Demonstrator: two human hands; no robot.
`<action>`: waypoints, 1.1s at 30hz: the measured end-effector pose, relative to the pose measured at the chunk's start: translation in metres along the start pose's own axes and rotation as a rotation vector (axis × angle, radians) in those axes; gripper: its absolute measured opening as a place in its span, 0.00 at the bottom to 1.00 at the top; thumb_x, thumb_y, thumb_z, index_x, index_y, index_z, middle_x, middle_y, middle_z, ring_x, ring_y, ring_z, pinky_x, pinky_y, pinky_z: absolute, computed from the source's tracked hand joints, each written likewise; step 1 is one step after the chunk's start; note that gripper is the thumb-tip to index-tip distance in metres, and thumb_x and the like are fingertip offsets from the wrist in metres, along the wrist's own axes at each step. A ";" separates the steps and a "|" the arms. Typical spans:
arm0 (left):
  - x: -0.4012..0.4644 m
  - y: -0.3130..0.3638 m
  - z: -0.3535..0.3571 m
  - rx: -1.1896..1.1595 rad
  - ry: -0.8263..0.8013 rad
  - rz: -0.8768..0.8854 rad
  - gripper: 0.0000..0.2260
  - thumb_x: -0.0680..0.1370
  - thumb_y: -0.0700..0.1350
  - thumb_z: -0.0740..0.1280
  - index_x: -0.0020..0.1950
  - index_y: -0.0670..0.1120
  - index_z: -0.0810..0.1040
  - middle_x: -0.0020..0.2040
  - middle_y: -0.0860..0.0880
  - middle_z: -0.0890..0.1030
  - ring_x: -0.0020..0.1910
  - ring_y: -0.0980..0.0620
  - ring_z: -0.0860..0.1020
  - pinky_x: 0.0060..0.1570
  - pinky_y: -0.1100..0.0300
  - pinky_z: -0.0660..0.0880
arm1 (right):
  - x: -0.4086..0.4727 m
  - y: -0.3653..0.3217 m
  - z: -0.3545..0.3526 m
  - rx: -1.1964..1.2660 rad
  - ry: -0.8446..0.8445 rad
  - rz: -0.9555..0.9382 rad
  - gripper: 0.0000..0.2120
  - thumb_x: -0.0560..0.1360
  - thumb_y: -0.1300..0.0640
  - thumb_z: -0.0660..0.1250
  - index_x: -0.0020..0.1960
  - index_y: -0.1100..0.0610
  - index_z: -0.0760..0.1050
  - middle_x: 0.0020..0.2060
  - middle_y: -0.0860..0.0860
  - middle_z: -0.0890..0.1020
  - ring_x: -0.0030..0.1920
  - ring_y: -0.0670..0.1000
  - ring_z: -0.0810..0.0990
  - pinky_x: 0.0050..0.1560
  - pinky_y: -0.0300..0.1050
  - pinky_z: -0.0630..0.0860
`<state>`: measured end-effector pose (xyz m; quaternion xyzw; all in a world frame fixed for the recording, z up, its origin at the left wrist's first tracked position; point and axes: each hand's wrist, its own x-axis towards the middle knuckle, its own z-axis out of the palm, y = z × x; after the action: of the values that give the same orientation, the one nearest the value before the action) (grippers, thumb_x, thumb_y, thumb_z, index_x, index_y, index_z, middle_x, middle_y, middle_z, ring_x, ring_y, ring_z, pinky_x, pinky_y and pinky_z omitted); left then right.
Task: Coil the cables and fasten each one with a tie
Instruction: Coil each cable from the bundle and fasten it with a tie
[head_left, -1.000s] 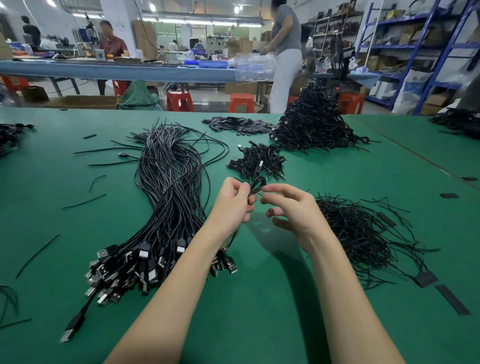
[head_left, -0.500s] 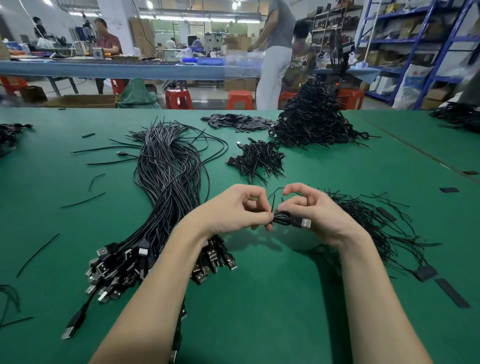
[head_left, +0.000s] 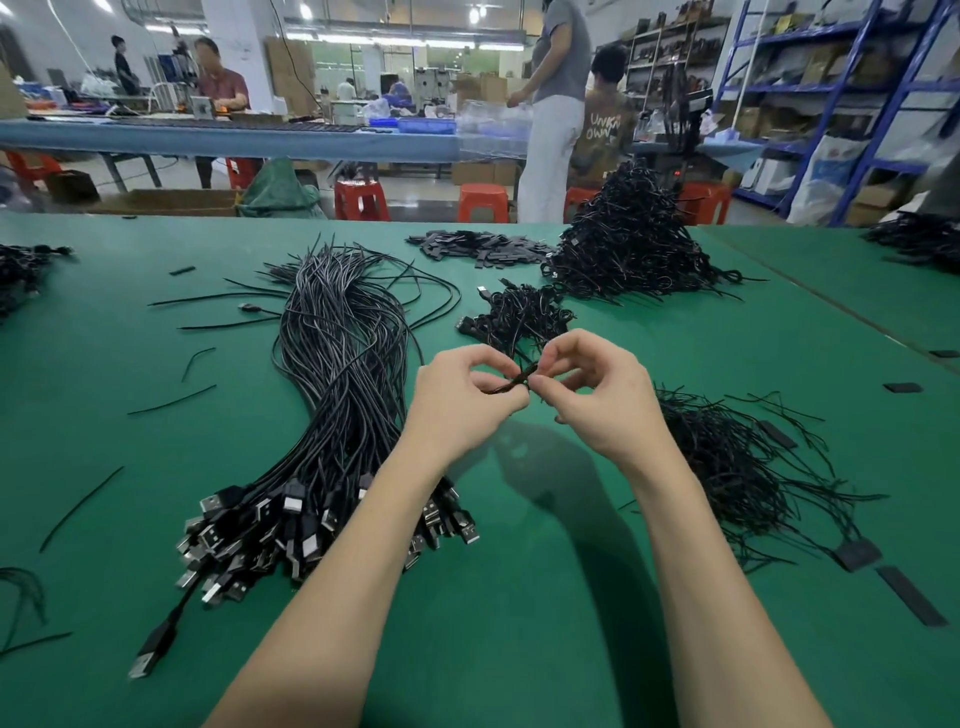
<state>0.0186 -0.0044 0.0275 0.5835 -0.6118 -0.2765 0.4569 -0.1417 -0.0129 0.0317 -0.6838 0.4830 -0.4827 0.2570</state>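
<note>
Cables in a long black bundle (head_left: 343, 384) lie on the green table (head_left: 519, 649) left of the hands, their USB plugs fanned out at the near end under the left forearm. A tall heap of coiled cables (head_left: 631, 244) stands at the far side of the table, beyond the hands and to the right. A loose spread of thin black ties (head_left: 737, 467) lies just right of the right wrist, partly hidden by that forearm. A smaller pile of coiled cables (head_left: 519, 317) sits directly beyond the hands, its near edge covered by the fingers. A flat scatter of black strips (head_left: 478, 247) lies farther back, left of the tall heap.

Both hands are raised above the table, close together, fingertips nearly meeting. The left hand (head_left: 462, 405) pinches one end of a small coiled cable (head_left: 511, 382) between thumb and forefinger; the right hand (head_left: 597, 400) pinches the other end, its remaining fingers curled. Whether a tie is already around this cable cannot be told, since the fingers cover most of it.

Single stray ties (head_left: 171, 400) lie scattered on the table well left of the bundle. Red stools (head_left: 480, 200) stand on the floor beyond the table's far edge.
</note>
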 end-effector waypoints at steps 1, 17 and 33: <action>-0.001 -0.001 0.002 0.009 0.018 0.019 0.05 0.69 0.44 0.75 0.43 0.53 0.82 0.32 0.58 0.84 0.28 0.66 0.77 0.32 0.74 0.69 | 0.001 0.001 -0.001 -0.051 -0.017 0.018 0.09 0.71 0.61 0.75 0.41 0.48 0.79 0.35 0.43 0.84 0.32 0.49 0.79 0.41 0.49 0.80; -0.009 -0.002 0.016 0.178 0.260 0.303 0.07 0.70 0.39 0.73 0.45 0.49 0.83 0.39 0.54 0.85 0.43 0.57 0.83 0.49 0.58 0.79 | 0.005 0.000 0.012 -0.177 0.124 0.040 0.08 0.70 0.52 0.79 0.36 0.44 0.82 0.30 0.41 0.84 0.34 0.39 0.82 0.41 0.38 0.78; 0.008 -0.003 -0.006 -0.984 -0.185 -0.488 0.06 0.78 0.35 0.68 0.49 0.45 0.76 0.38 0.45 0.83 0.35 0.52 0.82 0.39 0.59 0.80 | 0.000 0.005 0.019 0.074 0.113 -0.012 0.03 0.73 0.56 0.78 0.41 0.52 0.85 0.32 0.42 0.84 0.33 0.41 0.80 0.39 0.31 0.76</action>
<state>0.0258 -0.0119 0.0299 0.3994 -0.2955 -0.6774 0.5425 -0.1266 -0.0171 0.0201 -0.6486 0.4743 -0.5396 0.2515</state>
